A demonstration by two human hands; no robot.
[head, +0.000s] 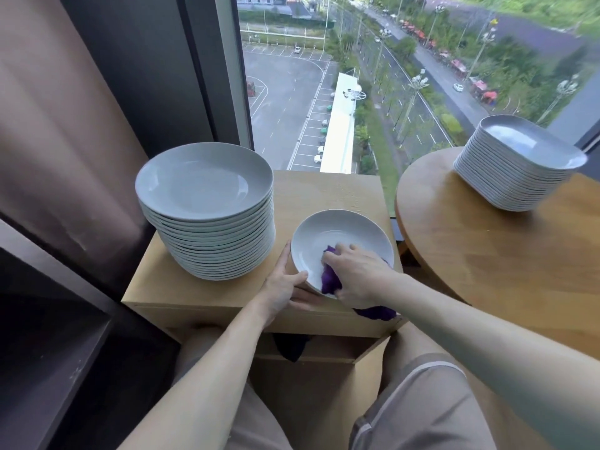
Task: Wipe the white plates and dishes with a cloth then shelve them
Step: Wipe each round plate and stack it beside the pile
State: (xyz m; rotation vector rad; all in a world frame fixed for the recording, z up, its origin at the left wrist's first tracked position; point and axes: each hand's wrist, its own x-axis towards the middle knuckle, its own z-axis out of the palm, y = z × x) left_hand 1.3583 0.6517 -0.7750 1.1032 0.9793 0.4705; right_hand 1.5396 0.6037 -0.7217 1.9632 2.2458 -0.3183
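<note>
A single white round plate (344, 235) lies tilted on the right half of a small wooden cabinet (324, 193). My left hand (284, 287) grips its near-left rim, thumb on top. My right hand (355, 271) holds a purple cloth (329, 277) bunched inside the plate, and one end of the cloth hangs over the cabinet's front edge. A tall stack of white round plates (207, 209) stands on the cabinet's left half. On the round wooden table (487, 254) to the right sits a stack of white squarish dishes (516, 164).
A large window (389, 76) rises directly behind the cabinet and table. Brown curtains (65, 141) hang at the left. Under the cabinet top an open shelf (324, 349) holds something dark. My knees sit close against the cabinet's front.
</note>
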